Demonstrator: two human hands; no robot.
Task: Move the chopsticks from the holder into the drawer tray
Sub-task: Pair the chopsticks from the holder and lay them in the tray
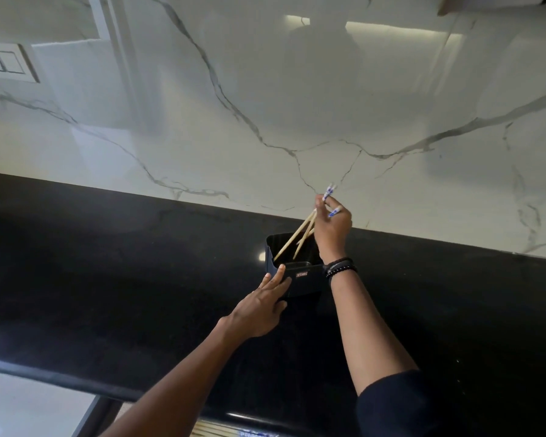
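A black holder (303,279) stands on the black countertop near the marble wall. Pale wooden chopsticks (292,239) with blue-and-white patterned tops lean out of it, their tips still inside. My right hand (333,227) is closed around their upper ends, above the holder's right side. My left hand (264,307) rests against the holder's front left face, fingers spread on it. At the bottom edge, a sliver of the drawer tray (211,432) shows below the counter, with light sticks lying in it.
The black countertop (107,279) runs across the view, with its front edge at the lower left. A white marble backsplash (265,105) rises behind the holder. A switch plate (3,61) sits on the wall at the far left.
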